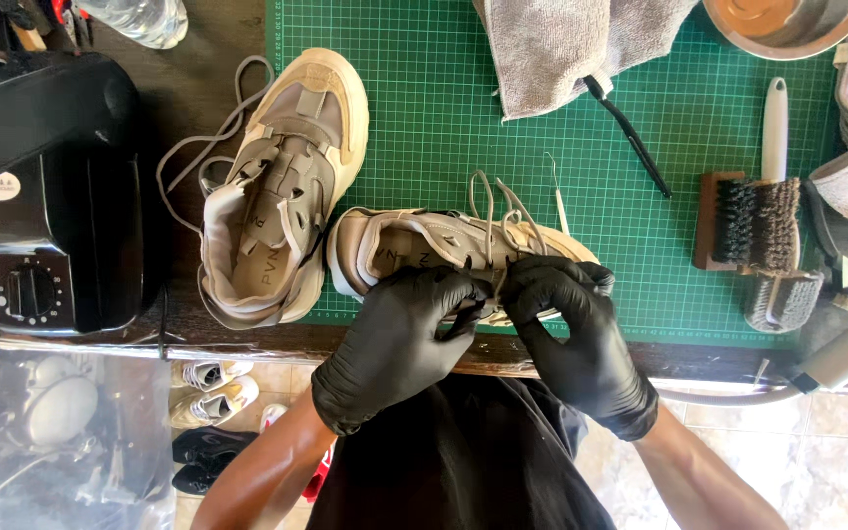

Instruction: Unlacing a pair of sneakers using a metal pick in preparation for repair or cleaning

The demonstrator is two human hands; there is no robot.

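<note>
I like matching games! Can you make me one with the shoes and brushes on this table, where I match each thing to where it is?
Things:
1. laced shoe
2. open shoe
3. wooden brush
4. grey towel

Places:
A. at the far edge of the green mat
B. under both gloved hands
C. at the mat's right side
D. on the mat's left edge, beside the black appliance

Pairs: 1-B, 2-D, 3-C, 4-A. The left hand and right hand pinch the laces.
</note>
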